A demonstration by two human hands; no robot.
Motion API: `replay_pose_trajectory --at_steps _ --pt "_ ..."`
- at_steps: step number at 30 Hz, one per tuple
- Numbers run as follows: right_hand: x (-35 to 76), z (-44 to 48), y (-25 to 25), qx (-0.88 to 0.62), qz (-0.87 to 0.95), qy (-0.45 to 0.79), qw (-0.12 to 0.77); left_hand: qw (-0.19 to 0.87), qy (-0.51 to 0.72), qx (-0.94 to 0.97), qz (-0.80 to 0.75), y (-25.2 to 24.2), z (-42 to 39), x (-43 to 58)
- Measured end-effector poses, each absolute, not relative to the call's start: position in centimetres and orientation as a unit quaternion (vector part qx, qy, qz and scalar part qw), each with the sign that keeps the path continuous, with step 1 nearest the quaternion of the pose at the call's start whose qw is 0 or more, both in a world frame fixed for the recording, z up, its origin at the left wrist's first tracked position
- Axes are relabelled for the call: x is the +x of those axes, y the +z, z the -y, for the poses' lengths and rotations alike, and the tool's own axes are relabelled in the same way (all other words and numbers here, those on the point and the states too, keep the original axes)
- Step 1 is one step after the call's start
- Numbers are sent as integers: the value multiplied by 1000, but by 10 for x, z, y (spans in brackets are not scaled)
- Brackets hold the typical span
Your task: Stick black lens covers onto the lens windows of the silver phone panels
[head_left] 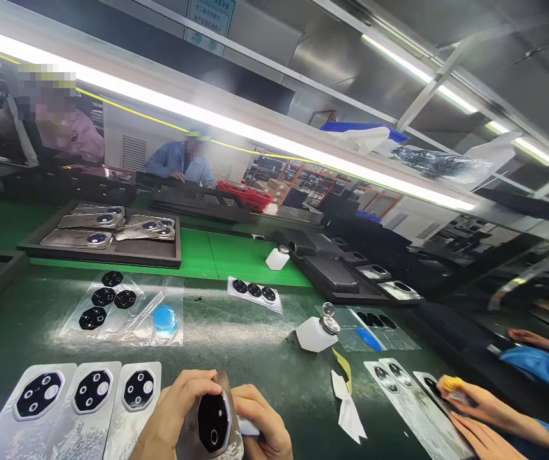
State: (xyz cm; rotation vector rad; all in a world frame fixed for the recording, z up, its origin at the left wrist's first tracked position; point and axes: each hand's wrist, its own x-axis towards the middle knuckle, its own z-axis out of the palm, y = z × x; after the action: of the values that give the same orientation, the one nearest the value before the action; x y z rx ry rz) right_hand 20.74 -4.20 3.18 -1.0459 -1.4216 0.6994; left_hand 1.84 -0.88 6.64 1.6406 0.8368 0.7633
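My left hand (pixel 173 415) is curled round a silver phone back cover (pixel 210 427), holding it upright at the bottom centre, its black camera window facing me. My right hand (pixel 262 425) is closed beside it, pinching a small white wipe (pixel 247 428) against the cover's right edge. Three more silver back covers (pixel 90 393) with black camera plates lie flat in a row just to the left of my left hand.
A white dispenser bottle (pixel 316 332) stands mid-bench. Clear film sheets carry black lens rings (pixel 105 297) and a blue disc (pixel 165 317). A dark tray (pixel 99 252) of covers sits on the green belt. A co-worker's hands (pixel 475 406) handle covers at the right. Two people are at work far behind.
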Motion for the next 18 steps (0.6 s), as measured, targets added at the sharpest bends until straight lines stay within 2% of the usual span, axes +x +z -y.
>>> replay_pose_trajectory --at_steps 9,18 --pt "213 38 45 -429 673 262 543 516 296 709 -380 89 5 10" --pt "200 37 37 -451 627 268 576 530 263 696 -407 103 1 8"
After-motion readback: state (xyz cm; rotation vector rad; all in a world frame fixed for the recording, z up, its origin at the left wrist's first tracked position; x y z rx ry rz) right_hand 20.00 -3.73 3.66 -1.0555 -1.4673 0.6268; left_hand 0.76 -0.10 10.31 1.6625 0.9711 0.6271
